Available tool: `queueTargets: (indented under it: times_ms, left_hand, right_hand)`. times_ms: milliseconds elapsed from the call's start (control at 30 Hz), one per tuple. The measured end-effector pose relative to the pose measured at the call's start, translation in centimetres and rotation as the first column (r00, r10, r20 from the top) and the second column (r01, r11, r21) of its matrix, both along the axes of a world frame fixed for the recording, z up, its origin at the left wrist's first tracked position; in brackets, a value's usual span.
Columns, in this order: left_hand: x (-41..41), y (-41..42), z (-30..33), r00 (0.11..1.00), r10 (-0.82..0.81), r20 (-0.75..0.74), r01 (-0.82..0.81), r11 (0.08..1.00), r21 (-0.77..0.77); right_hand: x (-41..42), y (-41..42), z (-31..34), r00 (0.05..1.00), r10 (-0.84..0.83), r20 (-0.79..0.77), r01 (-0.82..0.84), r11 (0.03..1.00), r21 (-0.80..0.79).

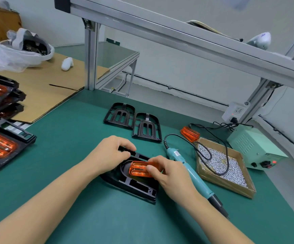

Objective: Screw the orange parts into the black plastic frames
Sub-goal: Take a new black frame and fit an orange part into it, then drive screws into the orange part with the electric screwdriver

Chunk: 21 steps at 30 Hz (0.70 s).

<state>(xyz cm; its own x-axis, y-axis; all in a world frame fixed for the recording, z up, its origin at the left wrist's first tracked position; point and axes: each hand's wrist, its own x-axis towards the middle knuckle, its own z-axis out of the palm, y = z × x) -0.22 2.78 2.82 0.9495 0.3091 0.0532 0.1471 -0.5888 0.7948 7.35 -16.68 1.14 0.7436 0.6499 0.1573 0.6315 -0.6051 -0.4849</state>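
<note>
A black plastic frame lies on the green mat in front of me. My left hand grips its far end. My right hand pinches an orange part and holds it over the frame's curved recess, tilted slightly. Two more empty black frames lie side by side further back. Another loose orange part sits at the right. A teal electric screwdriver lies on the mat, partly under my right wrist.
A cardboard tray of small silver screws stands at the right, with the screwdriver's cable across it. Behind it is a pale green power unit. Stacked frames with orange parts fill the left edge. Aluminium posts rise at the back.
</note>
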Motion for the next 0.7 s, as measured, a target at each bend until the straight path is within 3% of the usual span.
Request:
queueTargets:
  times_ms: [200,400,533,700]
  left_hand:
    - [0.1,-0.1,-0.7,1.000,0.011,0.004,-0.011,1.000,0.021]
    - [0.1,-1.0,-1.7,0.994,0.104,0.031,-0.108,0.981,0.160]
    - [0.1,-1.6,-2.2,0.988,0.155,-0.026,-0.135,0.919,0.371]
    - [0.1,-1.7,-2.7,0.966,0.260,0.007,-0.237,0.871,0.431]
  right_hand:
    - [-0.2,0.2,-0.6,0.987,0.005,0.162,0.018,0.990,-0.140]
    - [-0.6,0.6,-1.0,0.983,-0.031,0.179,0.047,0.995,-0.084]
    - [-0.7,0.5,-0.9,0.987,-0.030,0.157,0.041,0.997,-0.067]
    - [0.7,-1.5,0.7,0.981,-0.124,0.150,0.120,0.992,0.036]
